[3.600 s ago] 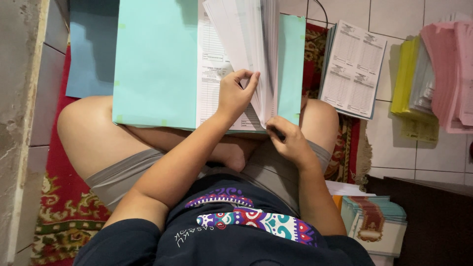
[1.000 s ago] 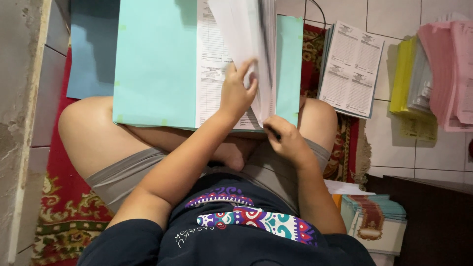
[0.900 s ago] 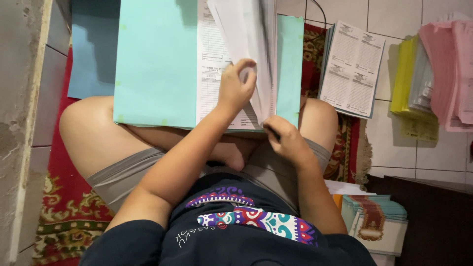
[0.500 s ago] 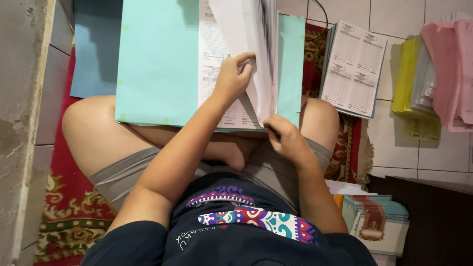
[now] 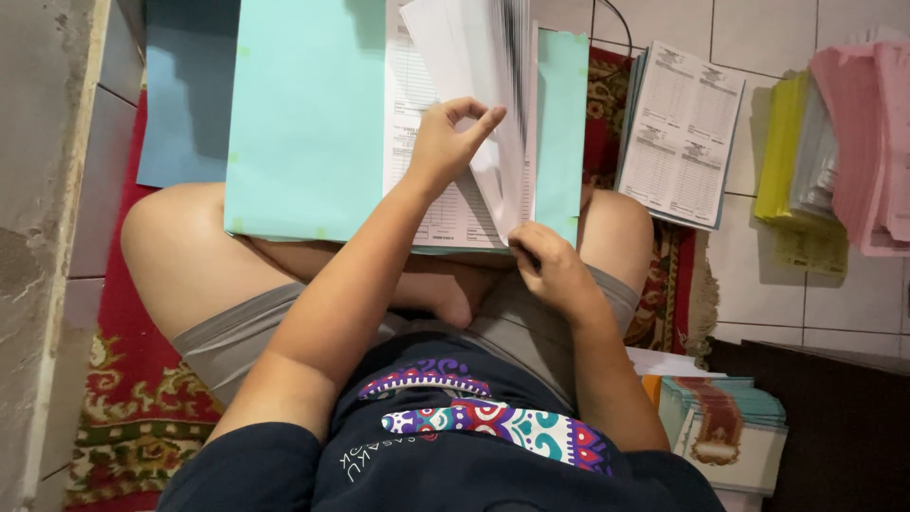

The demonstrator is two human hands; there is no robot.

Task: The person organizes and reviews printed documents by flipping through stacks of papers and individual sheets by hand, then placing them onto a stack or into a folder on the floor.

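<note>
An open light-green folder (image 5: pixel 308 123) with a thick stack of printed white sheets (image 5: pixel 474 66) rests on my crossed legs. My left hand (image 5: pixel 450 142) is raised over the sheets, thumb and forefinger pinched at the edge of a lifted page. My right hand (image 5: pixel 550 270) grips the lower edge of the fanned sheets near the folder's bottom right corner. The upper part of the stack stands up and hides the pages behind it.
A printed form booklet (image 5: pixel 682 133) lies on the tiled floor to the right. Yellow (image 5: pixel 801 180) and pink (image 5: pixel 877 142) paper stacks lie farther right. A small pile of booklets (image 5: pixel 730 427) sits at my right hip. A red patterned rug (image 5: pixel 123 398) lies underneath, a concrete wall (image 5: pixel 38 237) at left.
My left hand has moved up the page and lifted further sheets, so the stack fans higher. My right hand stays at the bottom edge.
</note>
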